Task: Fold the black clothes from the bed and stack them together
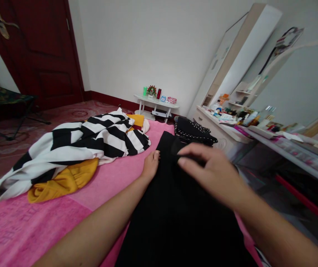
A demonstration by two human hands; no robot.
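A long piece of black clothing (172, 207), perhaps trousers, lies spread on the pink bedding (114, 185) and runs toward me. My left hand (151, 164) rests at its left edge near the far end, with the fingers curled onto the cloth. Over the right side of that far end, my right hand (210, 167) is raised slightly, thumb and forefinger closing on a fold of the black fabric. This hand is a little blurred. Beyond it sits a stack of folded dark clothes (194, 131), the top one dotted white.
To the left lies a heap with a black-and-white striped garment (103, 137) and a mustard-yellow garment (67, 181). A cluttered dressing table (220, 118) flanks the right side. A low white stand (156, 101) is at the wall; a folding chair (6, 92) stands far left.
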